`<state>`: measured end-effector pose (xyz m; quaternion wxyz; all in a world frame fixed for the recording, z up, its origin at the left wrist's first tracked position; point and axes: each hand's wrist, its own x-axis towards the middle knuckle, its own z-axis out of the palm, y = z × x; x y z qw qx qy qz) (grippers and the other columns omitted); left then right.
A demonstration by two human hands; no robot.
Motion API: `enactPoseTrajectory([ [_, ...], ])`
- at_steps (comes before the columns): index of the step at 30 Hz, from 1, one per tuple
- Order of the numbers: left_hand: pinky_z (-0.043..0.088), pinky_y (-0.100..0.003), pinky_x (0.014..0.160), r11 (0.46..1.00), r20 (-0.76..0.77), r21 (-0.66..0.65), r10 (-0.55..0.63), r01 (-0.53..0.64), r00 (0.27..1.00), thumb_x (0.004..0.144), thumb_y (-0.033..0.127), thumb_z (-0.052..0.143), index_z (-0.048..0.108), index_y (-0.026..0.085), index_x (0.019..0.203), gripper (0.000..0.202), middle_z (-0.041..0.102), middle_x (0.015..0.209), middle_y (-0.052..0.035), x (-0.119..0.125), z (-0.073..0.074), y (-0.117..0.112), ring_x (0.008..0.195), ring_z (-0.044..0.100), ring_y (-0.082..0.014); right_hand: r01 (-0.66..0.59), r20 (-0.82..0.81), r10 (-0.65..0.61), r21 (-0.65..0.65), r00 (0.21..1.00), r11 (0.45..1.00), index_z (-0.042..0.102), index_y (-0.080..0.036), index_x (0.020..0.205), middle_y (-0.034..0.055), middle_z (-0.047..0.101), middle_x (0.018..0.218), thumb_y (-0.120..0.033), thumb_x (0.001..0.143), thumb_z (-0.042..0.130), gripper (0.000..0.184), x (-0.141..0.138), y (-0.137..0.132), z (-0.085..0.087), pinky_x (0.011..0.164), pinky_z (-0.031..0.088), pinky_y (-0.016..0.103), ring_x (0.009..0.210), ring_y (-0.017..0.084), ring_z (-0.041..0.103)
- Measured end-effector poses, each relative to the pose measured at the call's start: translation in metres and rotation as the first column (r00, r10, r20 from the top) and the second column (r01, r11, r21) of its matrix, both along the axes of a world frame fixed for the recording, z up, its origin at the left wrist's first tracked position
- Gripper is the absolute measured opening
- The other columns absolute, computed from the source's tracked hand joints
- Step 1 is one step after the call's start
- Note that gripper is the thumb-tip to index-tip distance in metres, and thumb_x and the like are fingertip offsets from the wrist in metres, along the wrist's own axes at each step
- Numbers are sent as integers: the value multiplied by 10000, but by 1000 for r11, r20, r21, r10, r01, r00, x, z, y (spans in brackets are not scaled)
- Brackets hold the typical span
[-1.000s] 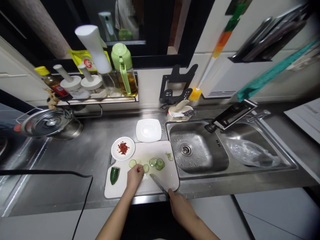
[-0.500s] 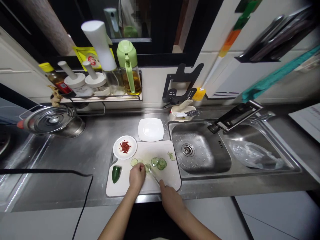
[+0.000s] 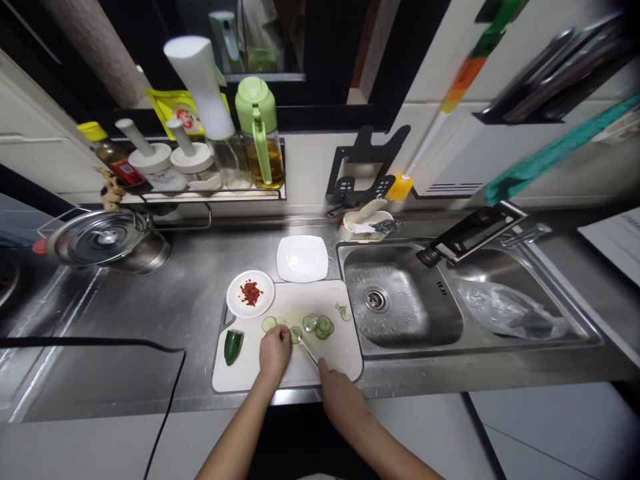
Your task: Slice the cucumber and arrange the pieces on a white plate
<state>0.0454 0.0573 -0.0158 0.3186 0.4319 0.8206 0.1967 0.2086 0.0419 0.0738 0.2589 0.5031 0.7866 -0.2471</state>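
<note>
On the white cutting board [image 3: 325, 297], my left hand [image 3: 275, 352] is closed, its fingertips pressed on the edge of a thin cucumber slice [image 3: 296, 334]. My right hand [image 3: 341, 392] grips a knife [image 3: 309, 350], whose narrow blade slants up and left so that its tip meets that slice. Just right of the tip lies a loose group of cucumber slices [image 3: 324, 327]. Another pale slice [image 3: 269, 325] rests behind my left hand. At the board's left side is a dark green cucumber piece [image 3: 233, 348]. Small green scraps [image 3: 343, 311] lie near the right edge.
A round plate [image 3: 233, 301] with chopped red bits [image 3: 250, 292] overlaps the board's back left corner. Behind the board stands a white square dish [image 3: 302, 259]. The steel sink [image 3: 400, 327] adjoins on the right. A lidded pot [image 3: 145, 257] and an oil bottle [image 3: 260, 157] are at left.
Both hands and the knife stay almost in place; the knife blade shifts very slightly beside the slice. The whole view has moved a little.
</note>
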Motion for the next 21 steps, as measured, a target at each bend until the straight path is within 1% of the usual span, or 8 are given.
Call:
enactPoseTrajectory([
  [4,366,-227,697,1000,-1,-5,-8,8,1000,815,213,473,660,197,782,191,671,767,-43,0,1,1,736,588,-154,8,-5,-8,-7,1000,1000,410,-74,1335,184,664,957,35,840,251,531,-1,0,0,743,471,295,899,241,648],
  [11,364,-229,682,1000,-2,-8,-1,1,1000,811,216,474,659,194,769,192,668,757,-41,0,2,1,726,589,-152,45,-3,-46,-31,999,998,386,-86,1352,177,664,981,40,828,256,554,-3,1,3,756,463,290,933,234,639],
  [18,364,-231,685,1000,-13,-7,-1,1,1000,813,213,468,659,191,763,198,669,759,-45,0,-1,1,728,587,-153,95,-40,-98,-59,994,994,445,-75,1314,176,665,1026,52,802,258,560,-6,3,1,773,464,283,951,229,636],
  [21,369,-238,692,1000,-6,0,7,-7,1000,812,218,467,665,194,779,202,675,768,-49,0,-1,2,737,594,-159,97,-55,-101,-82,993,992,404,-55,1350,183,657,1055,46,800,270,575,-6,4,-2,813,458,297,988,238,621],
])
